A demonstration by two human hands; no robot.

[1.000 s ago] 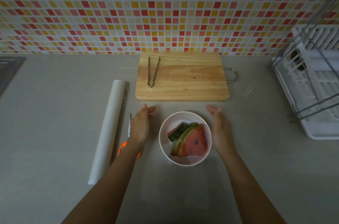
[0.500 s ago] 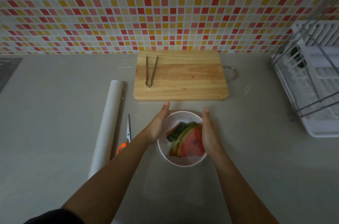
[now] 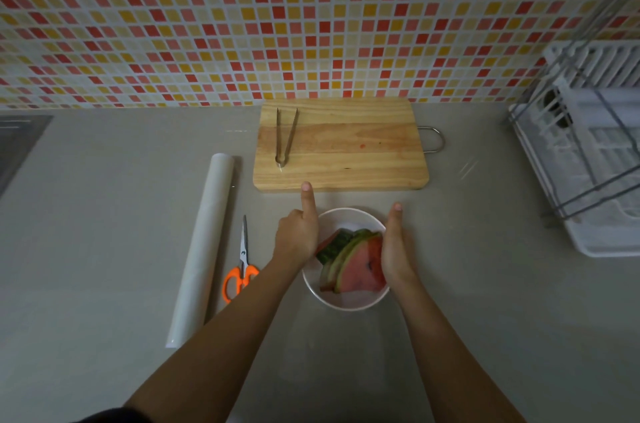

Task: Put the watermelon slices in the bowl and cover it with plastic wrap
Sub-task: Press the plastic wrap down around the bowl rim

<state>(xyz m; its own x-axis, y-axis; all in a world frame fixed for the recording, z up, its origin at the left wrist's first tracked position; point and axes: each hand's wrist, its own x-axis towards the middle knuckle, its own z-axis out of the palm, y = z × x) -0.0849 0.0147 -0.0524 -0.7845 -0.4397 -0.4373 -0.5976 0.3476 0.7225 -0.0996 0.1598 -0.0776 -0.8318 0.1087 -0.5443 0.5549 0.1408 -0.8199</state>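
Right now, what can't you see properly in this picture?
Head view only.
- Any wrap over the bowl: too clear and dim to tell.
- Fingers of left hand and right hand: hidden under the hands themselves.
- Watermelon slices: overlapping, count unclear.
- Dish rack: cut by right edge.
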